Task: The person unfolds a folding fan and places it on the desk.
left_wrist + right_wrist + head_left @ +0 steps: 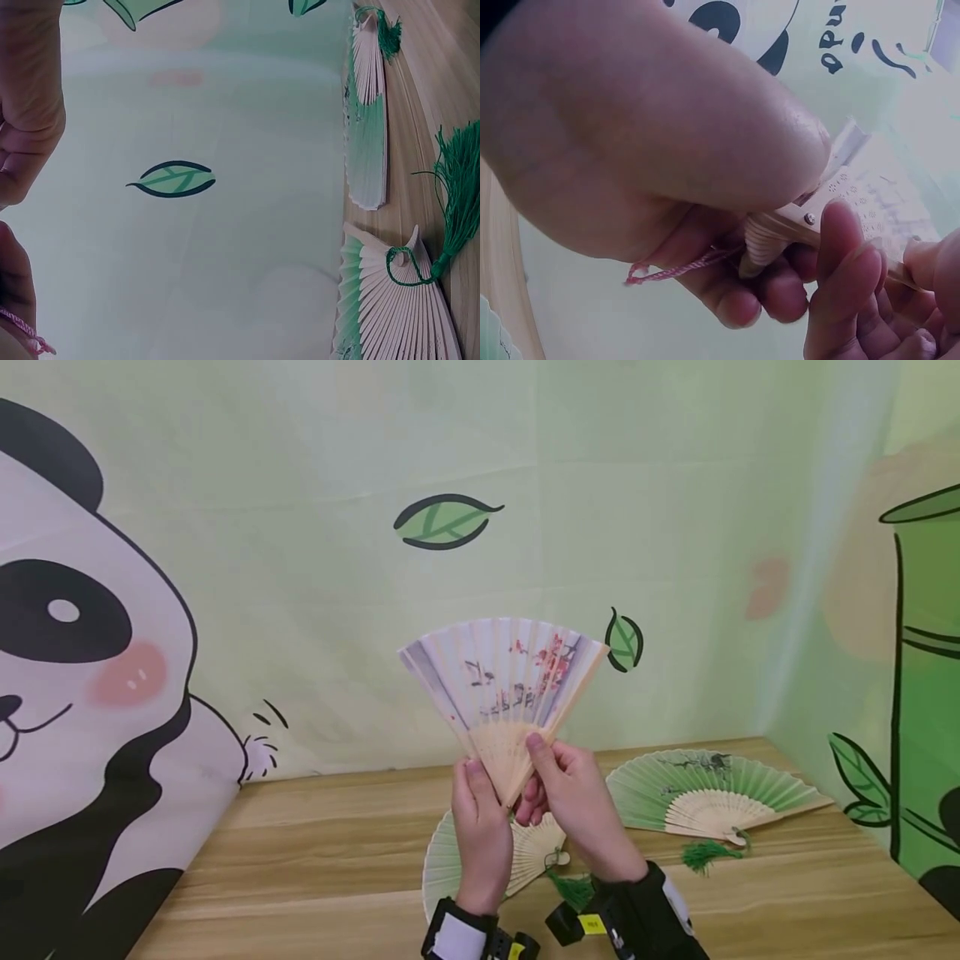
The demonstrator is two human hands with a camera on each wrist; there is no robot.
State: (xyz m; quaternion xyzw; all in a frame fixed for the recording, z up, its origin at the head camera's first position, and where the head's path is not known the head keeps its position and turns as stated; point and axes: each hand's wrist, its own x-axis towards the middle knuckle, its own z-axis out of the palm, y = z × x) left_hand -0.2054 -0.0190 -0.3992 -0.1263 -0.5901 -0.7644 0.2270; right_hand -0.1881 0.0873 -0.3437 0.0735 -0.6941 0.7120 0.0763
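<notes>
Above the table, a partly spread white folding fan (491, 672) with red blossoms and purple-grey edges stands upright between both hands. The left hand (482, 831) grips its left edge low on the pale ribs, thumb pointing up. On the other edge, the right hand (588, 806) pinches the ribs with its thumb across the front. A pink cord (682, 270) trails from the fan's narrow end by the right hand. In the right wrist view a small metal rivet (809, 219) shows on the ribs.
Two green fans lie spread on the wooden table (315, 852): one (442, 860) behind the left forearm, another (765, 785) to the right. Each has a dark green tassel. A printed backdrop (315, 593) with a panda and leaves rises behind the table.
</notes>
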